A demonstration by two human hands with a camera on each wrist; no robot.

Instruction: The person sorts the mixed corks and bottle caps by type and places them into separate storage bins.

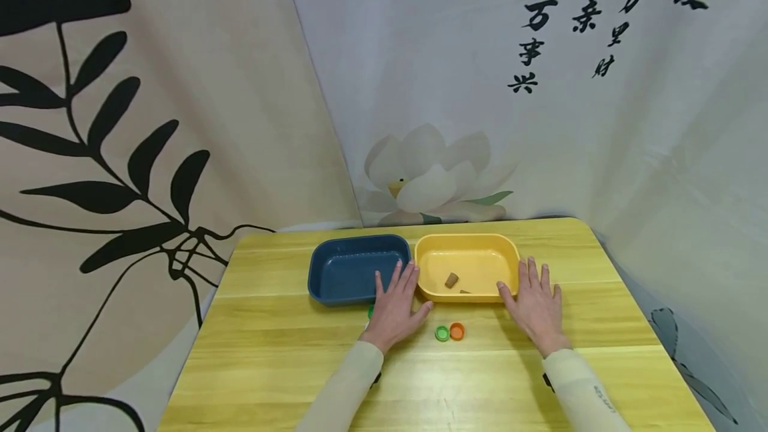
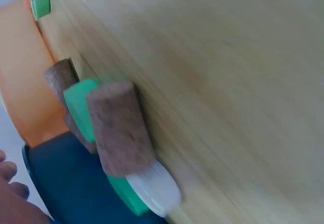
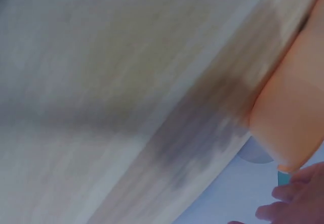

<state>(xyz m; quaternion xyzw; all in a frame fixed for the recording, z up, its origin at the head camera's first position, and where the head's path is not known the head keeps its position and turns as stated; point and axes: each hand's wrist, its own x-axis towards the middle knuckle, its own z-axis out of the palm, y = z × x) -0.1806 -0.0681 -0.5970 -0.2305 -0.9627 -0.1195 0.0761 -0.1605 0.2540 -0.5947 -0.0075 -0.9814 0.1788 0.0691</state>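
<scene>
Hands flat on table, fingers spread.

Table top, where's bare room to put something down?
Free: the wood left of the left hand, the near strip between both sleeves, and right of the right hand. Crowded: by the blue tray, yellow tray and caps.

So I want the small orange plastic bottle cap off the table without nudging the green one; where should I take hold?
Pinch the small orange plastic bottle cap from above across its near and far rim; the green cap touches its left side.
</scene>
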